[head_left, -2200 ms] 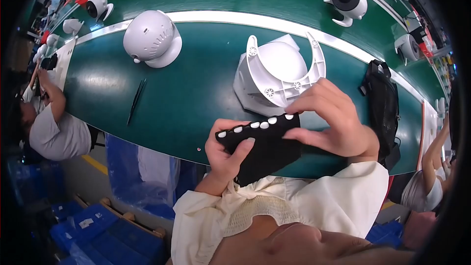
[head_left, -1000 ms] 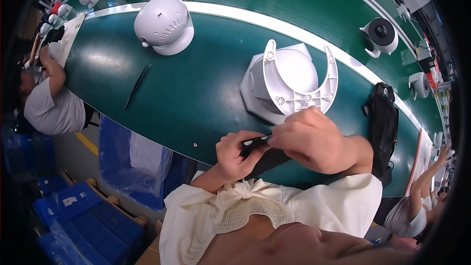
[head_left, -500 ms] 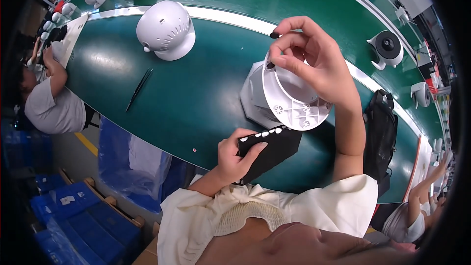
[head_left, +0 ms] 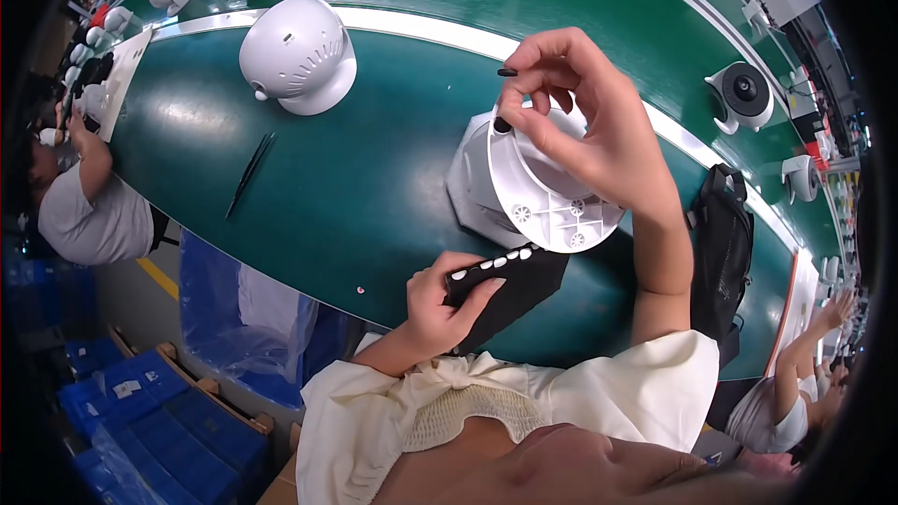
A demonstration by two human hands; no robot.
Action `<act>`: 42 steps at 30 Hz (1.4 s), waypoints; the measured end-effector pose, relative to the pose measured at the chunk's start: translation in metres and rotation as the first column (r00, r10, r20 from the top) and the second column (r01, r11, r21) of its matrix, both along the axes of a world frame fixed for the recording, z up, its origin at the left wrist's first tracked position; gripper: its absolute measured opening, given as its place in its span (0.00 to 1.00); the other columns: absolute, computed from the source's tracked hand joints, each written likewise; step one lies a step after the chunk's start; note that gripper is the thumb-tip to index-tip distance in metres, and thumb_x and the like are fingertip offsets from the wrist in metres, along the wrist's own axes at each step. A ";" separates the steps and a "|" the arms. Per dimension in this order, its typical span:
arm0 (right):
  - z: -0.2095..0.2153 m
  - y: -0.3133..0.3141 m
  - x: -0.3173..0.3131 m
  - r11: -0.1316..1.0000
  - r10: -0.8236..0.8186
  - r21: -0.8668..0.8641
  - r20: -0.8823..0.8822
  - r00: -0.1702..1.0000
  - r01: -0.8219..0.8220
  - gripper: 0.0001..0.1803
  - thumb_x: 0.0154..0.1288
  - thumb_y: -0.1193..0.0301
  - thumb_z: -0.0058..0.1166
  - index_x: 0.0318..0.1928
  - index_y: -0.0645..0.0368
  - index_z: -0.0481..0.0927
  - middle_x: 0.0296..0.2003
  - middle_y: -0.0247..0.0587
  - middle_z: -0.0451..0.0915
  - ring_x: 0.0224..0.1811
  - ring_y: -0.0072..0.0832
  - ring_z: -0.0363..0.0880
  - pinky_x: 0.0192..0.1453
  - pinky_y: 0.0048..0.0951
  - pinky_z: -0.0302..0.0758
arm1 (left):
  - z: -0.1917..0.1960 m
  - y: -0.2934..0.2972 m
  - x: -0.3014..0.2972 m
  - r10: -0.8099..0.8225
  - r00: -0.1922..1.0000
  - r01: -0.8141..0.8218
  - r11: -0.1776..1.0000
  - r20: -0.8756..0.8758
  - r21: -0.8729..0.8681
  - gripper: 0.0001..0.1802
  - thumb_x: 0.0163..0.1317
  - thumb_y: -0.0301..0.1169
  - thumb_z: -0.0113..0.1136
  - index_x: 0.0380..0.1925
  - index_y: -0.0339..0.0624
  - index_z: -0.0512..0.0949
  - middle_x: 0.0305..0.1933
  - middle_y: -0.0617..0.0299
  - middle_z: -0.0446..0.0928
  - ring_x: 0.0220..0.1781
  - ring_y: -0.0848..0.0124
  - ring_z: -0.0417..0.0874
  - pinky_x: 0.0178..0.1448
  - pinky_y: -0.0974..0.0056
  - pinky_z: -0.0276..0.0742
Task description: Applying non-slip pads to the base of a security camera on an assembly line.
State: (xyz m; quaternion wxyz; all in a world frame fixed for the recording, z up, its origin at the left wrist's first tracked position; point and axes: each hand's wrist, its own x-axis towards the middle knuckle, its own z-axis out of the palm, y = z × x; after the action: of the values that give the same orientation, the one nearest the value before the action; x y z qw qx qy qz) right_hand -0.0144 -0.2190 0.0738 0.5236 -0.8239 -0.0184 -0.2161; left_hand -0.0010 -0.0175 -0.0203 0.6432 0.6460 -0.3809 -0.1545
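Observation:
My left hand grips a black strip with a row of small white pads along its upper edge, held low near my chest. My right hand is raised over a white round plastic housing that stands tilted on the green table. Its thumb and forefinger pinch a tiny black pad just above the housing's rim. The palm rests against the housing's upper side and hides part of it.
A white dome-shaped unit sits at the back left, with black tweezers lying in front of it. A black bag lies to the right. More white units stand beyond. Other people work at left and right.
My right hand left the black strip, rose with a small black pad and settled on the white housing, which now stands tilted. My left hand keeps the strip.

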 end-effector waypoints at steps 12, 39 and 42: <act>0.006 -0.013 -0.008 0.882 -0.053 -0.448 0.214 0.975 0.147 0.19 0.49 0.73 0.57 0.44 0.58 0.72 0.35 0.38 0.78 0.37 0.31 0.75 0.41 0.26 0.67 | -0.011 -0.001 0.012 0.049 0.999 -0.049 0.999 -0.022 0.015 0.09 0.49 0.24 0.61 0.30 0.35 0.72 0.20 0.59 0.76 0.19 0.76 0.77 0.25 0.74 0.70; -0.029 -0.071 -0.053 0.972 -0.152 -0.199 -0.137 0.979 0.123 0.05 0.52 0.77 0.53 0.30 0.66 0.77 0.30 0.40 0.78 0.34 0.26 0.74 0.41 0.24 0.70 | -0.029 -0.003 0.007 0.115 0.991 -0.118 0.992 0.063 0.048 0.10 0.48 0.23 0.62 0.30 0.34 0.71 0.22 0.62 0.76 0.23 0.81 0.74 0.29 0.76 0.70; -0.029 -0.068 -0.055 0.942 -0.193 -0.296 -0.087 0.977 0.160 0.06 0.48 0.79 0.54 0.30 0.66 0.78 0.28 0.41 0.78 0.33 0.30 0.76 0.39 0.25 0.71 | -0.032 -0.003 0.009 0.113 0.992 -0.115 0.992 0.052 0.048 0.10 0.48 0.23 0.62 0.30 0.34 0.71 0.23 0.61 0.76 0.23 0.80 0.75 0.29 0.76 0.70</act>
State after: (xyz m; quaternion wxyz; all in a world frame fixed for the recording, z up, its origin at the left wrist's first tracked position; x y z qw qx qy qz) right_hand -0.0691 -0.2865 0.0444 0.3769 -0.9006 0.0546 -0.2095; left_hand 0.0083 -0.0208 -0.0526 0.6246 0.6866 -0.3551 -0.1111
